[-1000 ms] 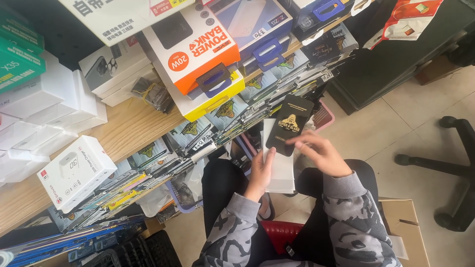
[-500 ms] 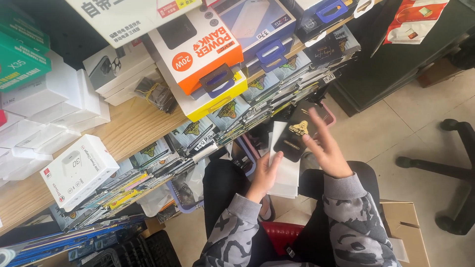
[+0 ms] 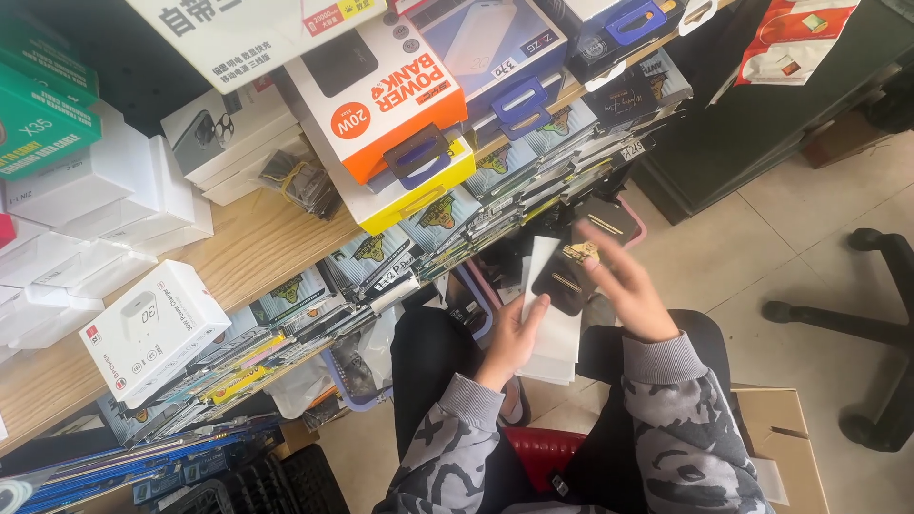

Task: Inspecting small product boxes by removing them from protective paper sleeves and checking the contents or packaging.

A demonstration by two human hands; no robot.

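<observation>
My left hand (image 3: 514, 335) holds a small stack of flat white packets (image 3: 554, 324) upright over my lap. My right hand (image 3: 624, 286), slightly blurred, pinches a flat black packet with gold print (image 3: 566, 278) against the front of that stack. Another black packet (image 3: 605, 221) shows just beyond my right fingers. Both hands hover below the edge of a wooden shelf (image 3: 257, 243) lined with a long row of similar flat packets (image 3: 457, 228).
On the shelf stand an orange-and-white box (image 3: 376, 90), blue boxes (image 3: 495, 52), white boxes (image 3: 152, 328) and green boxes (image 3: 38, 114). A dark cabinet (image 3: 762, 114) stands to the right. An office chair base (image 3: 871, 324) sits on the tiled floor, a cardboard box (image 3: 781, 447) by my right elbow.
My right hand has lifted and spread its fingers, sliding the black packet lower against the white stack. The left hand stays roughly in place.
</observation>
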